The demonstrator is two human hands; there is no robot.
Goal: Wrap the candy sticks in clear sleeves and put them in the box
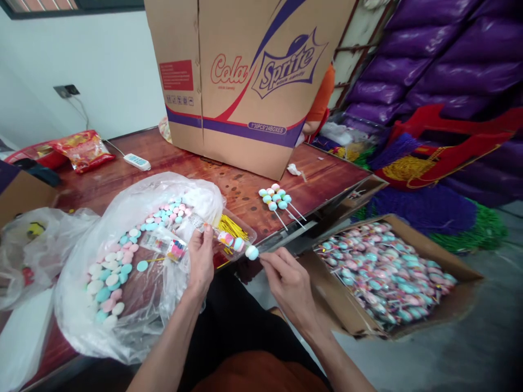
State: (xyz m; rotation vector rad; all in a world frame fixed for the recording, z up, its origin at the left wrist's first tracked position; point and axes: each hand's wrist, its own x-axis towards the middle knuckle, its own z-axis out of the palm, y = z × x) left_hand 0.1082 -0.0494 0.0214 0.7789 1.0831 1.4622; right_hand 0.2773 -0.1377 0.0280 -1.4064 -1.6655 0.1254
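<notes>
My left hand (201, 260) pinches a clear printed wrapper (225, 238), held over the table's front edge. My right hand (289, 282) has its thumb and fingers closed on the stick end of a marshmallow lollipop (252, 252). Its pastel pieces line up with the wrapper's mouth, and some appear to lie inside it. The stick itself is mostly hidden by my fingers. Just behind the wrapper sits a clear tray of yellow twist ties (233, 224). More printed wrappers (165, 243) lie left of my left hand, by a plastic bag (102, 218) with loose pink, white and blue marshmallows (110, 275).
Several unwrapped lollipops (275, 197) rest near the table's right edge. Below, right, an open carton (408, 321) holds many wrapped lollipops (379, 272). A big cardboard box (237, 109) stands at the back, partly hiding a person in an orange sleeve (322, 95). A red packet (84, 151) lies back left.
</notes>
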